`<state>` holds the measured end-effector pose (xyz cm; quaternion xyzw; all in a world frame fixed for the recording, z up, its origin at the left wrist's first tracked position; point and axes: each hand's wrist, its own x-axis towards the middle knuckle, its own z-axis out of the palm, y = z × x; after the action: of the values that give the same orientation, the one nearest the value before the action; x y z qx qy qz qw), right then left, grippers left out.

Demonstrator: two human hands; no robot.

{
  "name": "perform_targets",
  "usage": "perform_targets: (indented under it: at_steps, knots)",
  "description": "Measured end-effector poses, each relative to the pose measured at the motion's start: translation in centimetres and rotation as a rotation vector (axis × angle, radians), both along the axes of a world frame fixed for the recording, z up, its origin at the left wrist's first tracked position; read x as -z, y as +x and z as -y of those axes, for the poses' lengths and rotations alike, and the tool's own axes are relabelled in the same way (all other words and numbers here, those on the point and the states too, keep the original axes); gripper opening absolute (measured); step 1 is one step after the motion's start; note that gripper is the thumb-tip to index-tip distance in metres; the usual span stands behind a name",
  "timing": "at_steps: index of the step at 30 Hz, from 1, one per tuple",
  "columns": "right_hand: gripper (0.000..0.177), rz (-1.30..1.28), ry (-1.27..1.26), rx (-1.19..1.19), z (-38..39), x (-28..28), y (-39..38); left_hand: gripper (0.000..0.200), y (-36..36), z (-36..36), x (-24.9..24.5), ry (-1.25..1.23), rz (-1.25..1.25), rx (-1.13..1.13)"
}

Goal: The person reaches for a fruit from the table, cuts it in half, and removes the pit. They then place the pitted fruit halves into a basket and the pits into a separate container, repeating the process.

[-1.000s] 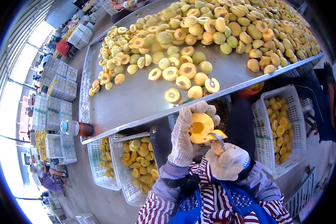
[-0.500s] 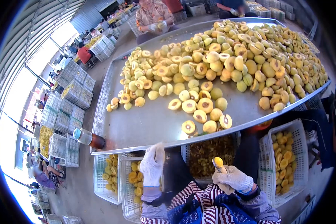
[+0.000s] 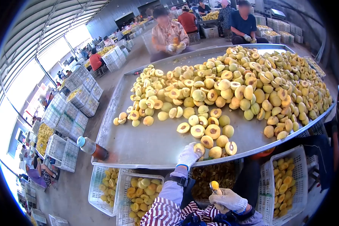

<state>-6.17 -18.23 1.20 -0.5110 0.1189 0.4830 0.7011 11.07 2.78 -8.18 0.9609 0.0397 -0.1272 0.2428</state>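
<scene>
Here my left hand [image 3: 187, 154], in a white knit glove, reaches forward over the near rim of the desk [image 3: 150, 141]. Its fingers touch a peach half [image 3: 199, 149] that lies at the rim, at the six o'clock end of the fruit. I cannot tell whether they have closed round it or only rest on it.

My right hand [image 3: 229, 200] hangs low at about five o'clock, close to my striped apron and well apart from the left. Its fingers are closed round a pitting tool [image 3: 214, 186], which points up toward twelve o'clock with something yellow on its tip.

The heap of peaches [image 3: 233, 86], whole and halved, covers the desk from the middle out to two o'clock. A few cut halves lie loose just beside the one I am touching. A bottle [image 3: 91, 147] with a pale cap lies on the desk's corner at nine o'clock from my left hand.

Below the rim stand white crates. One at seven o'clock [image 3: 129, 201] holds yellow halves, and another at four o'clock [image 3: 267, 188] holds the same. A bin [image 3: 214, 174] between my two hands holds darker scraps.

Across the desk at twelve o'clock a person [image 3: 169, 35] sits with gloved hands on a fruit.
</scene>
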Motion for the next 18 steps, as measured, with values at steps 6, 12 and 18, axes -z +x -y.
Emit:
perform_targets:
  at_steps: [6, 12, 18]
  knots:
    - [0.023, 0.042, -0.066, -0.043, -0.9, -0.5, 0.8, 0.054, -1.2, -0.5, 0.0, -0.287, 0.011, -0.093]
    - [0.030, 0.304, -0.353, -0.081, -1.3, 0.6, 0.8, 0.045, -7.7, -0.1, -6.4, -1.554, -0.172, -0.017]
    - [0.042, 0.406, -0.441, 0.040, -2.2, -2.2, 0.3, 0.035, -11.0, 0.9, -9.7, -1.659, -0.061, -0.281]
